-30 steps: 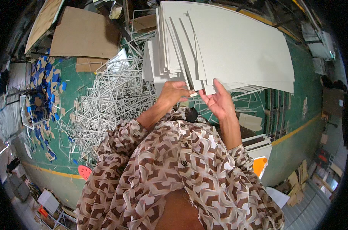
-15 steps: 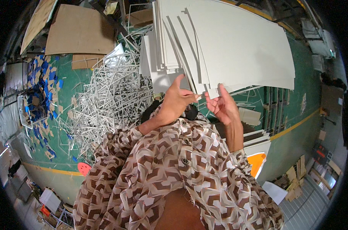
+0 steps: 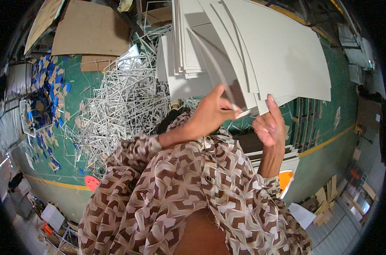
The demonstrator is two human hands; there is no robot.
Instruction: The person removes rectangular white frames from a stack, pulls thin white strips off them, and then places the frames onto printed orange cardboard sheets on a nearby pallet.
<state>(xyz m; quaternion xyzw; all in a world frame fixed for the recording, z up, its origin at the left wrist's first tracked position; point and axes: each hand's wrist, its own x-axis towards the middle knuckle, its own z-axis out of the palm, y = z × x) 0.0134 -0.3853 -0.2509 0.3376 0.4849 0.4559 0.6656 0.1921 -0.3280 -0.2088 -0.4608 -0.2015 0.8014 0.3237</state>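
Observation:
Large, thin white cardboard sheets lie fanned over a stack, their near corners lifted toward me. My left hand is closed, pinching the near end of a single curved cardboard sheet between thumb and fingers; that sheet stands apart from the fanned ones. My right hand grips the near corner of the fanned sheets, one finger stretched up along their face and the others curled. A gap shows between the sheet at my left hand and those at my right.
More white sheets are stacked to the left. A big heap of thin white strips covers the green floor beside it. Blue and brown scraps lie farther left. Brown cardboard stands at the far left; a dark slatted pallet lies right.
My right hand has moved right and up with the fanned sheets' corner. My left hand has shifted right, and its pinched sheet now bows away from the others, widening the gap.

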